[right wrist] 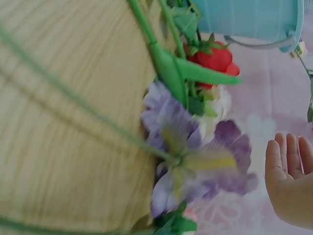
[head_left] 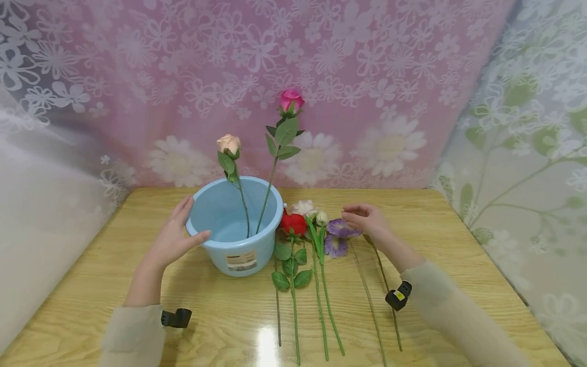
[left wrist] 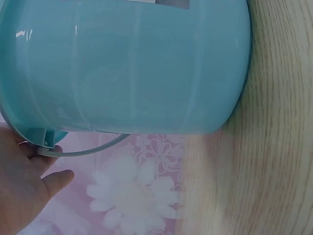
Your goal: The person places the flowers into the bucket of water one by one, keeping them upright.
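A light blue plastic bucket (head_left: 243,255) stands on the table with a peach rose (head_left: 229,144) and a hot-pink rose (head_left: 291,101) leaning in it. My left hand (head_left: 170,237) rests against the bucket's left rim, thumb spread toward the front. In the left wrist view its fingers lie by the bucket's handle (left wrist: 93,149), partly hidden. Over the purple iris (head_left: 337,244) hovers my right hand (head_left: 368,220), fingers loosely bent and holding nothing. In the right wrist view the same hand (right wrist: 293,181) shows beyond the iris petals (right wrist: 230,161), fingers fairly straight.
Right of the bucket lie a red rose (head_left: 293,224), a white flower (head_left: 303,207) and a white bud (head_left: 322,218) with green leaves. Their stems point toward the front of the wooden table (head_left: 220,326). A pink floral curtain (head_left: 206,76) hangs behind.
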Available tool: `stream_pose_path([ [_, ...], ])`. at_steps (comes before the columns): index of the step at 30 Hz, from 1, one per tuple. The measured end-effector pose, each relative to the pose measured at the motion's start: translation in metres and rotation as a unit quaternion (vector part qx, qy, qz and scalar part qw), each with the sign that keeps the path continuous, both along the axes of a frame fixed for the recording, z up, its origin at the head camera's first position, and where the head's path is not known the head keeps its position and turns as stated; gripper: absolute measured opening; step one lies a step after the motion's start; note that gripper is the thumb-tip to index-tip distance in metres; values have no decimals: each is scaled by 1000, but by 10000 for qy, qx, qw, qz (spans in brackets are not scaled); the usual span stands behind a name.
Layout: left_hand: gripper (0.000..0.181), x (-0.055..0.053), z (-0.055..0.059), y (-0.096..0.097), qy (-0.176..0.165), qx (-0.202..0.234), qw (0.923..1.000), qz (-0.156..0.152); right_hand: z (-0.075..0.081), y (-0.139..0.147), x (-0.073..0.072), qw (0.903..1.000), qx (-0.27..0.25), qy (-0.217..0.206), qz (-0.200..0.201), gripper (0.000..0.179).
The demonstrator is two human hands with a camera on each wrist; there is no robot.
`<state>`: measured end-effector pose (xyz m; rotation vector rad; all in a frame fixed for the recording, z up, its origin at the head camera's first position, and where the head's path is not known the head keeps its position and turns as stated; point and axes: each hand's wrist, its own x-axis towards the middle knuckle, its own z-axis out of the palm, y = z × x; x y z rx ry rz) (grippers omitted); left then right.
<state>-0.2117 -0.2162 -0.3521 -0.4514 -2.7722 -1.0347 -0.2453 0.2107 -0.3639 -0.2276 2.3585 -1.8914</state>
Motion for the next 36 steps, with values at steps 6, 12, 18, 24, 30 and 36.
stream_pose_path([
  [6, 97, -3, 0, 2, -11, 2, 10000, 15, -8, 21, 3, 10000, -21, -26, 55, 46],
  [12, 95, -6, 0, 0, -120, 14, 9999, -58, -9, 39, 10, 9996, 92, -169, -192, 50],
  [18, 95, -5, 0, 0, -190, 69, 9998, -50, -15, 57, 15, 9988, 340, -234, -257, 49],
  [24, 95, -4, 1, 0, -211, 114, 9997, -64, -22, 71, 21, 9973, 580, -343, -288, 49],
  [30, 95, -3, 0, -1, -178, 173, 9997, -75, -32, 78, 26, 9939, 849, -648, -264, 50],
  [36, 94, -4, -1, -1, -167, 151, 9997, -74, -41, 81, 30, 9912, 1074, -738, -247, 45],
])
